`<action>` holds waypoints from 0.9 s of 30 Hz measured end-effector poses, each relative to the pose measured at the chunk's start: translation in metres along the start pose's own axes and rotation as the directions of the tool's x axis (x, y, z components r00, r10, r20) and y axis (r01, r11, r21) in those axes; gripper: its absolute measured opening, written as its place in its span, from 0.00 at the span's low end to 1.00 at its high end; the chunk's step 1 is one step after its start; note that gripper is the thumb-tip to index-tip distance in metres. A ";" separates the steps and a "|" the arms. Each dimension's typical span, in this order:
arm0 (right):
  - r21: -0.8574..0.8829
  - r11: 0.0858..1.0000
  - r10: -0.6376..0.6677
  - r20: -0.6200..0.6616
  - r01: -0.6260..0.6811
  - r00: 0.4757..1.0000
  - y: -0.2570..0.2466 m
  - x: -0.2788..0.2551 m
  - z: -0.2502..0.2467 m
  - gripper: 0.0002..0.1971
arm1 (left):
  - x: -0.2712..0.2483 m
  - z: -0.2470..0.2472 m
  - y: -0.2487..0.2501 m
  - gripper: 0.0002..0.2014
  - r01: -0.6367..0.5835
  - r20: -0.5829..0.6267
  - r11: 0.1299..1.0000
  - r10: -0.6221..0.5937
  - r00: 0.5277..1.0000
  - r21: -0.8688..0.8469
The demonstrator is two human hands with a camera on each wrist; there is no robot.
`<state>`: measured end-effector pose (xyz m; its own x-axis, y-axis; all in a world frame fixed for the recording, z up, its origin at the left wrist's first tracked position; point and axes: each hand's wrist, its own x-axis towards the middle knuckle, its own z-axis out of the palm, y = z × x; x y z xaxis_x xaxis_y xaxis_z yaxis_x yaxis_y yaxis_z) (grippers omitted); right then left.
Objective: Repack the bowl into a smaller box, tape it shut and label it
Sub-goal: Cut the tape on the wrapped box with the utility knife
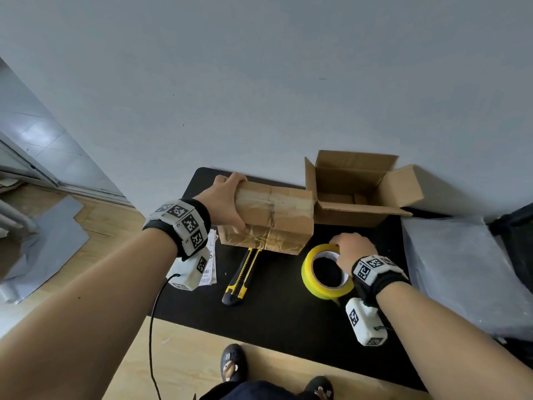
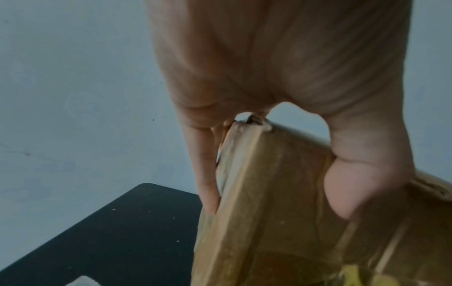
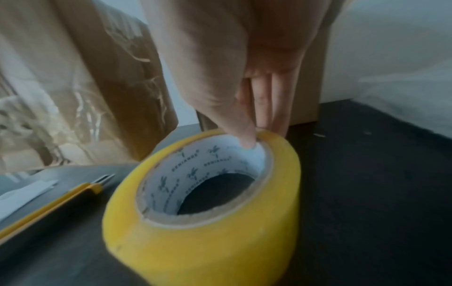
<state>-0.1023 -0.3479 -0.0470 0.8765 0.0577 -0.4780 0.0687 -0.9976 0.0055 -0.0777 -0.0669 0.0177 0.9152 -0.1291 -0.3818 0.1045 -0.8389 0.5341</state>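
Nearest, the right hand pinches the yellow tape roll, thumb inside its core. Just beyond the roll, the left hand grips the taped small box, fingers wrapped round its end, the open carton behind. Best hold the box steady and bring the tape squarely over the seam; the bowl is not visible.

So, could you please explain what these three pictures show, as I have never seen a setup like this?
There is no robot here: a person works with bare hands and wears three cameras, one on the head and one on each wrist, held by bands with printed markers. The head view looks down at a black mat on the floor. The left hand grips a taped box by its end; the left wrist view shows that grip close up. The right hand pinches the rim of a yellow tape roll, thumb inside the core, as the right wrist view shows. Also on the mat lie a knife, some paper labels and an open box.
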 end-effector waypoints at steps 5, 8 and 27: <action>0.033 0.995 0.098 0.018 -0.098 0.995 0.043 -0.014 0.003 0.13 | 0.001 0.020 0.030 0.48 -0.032 0.044 0.999 0.031 0.999 0.017; 0.198 0.970 0.145 -0.017 -0.139 0.989 0.063 -0.014 -0.001 0.14 | 0.003 0.034 0.042 0.48 -0.044 0.080 0.998 0.040 0.996 0.054; 0.866 0.500 0.049 -0.057 0.025 0.997 0.039 0.001 -0.041 0.36 | 0.005 0.080 0.049 0.49 0.000 0.096 0.999 -0.005 0.995 0.042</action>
<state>-0.0789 -0.3853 -0.0119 0.9046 0.0107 -0.4262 -0.3563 -0.5298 -0.7696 -0.0993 -0.1504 -0.0183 0.8729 -0.1757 -0.4552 0.0883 -0.8606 0.5015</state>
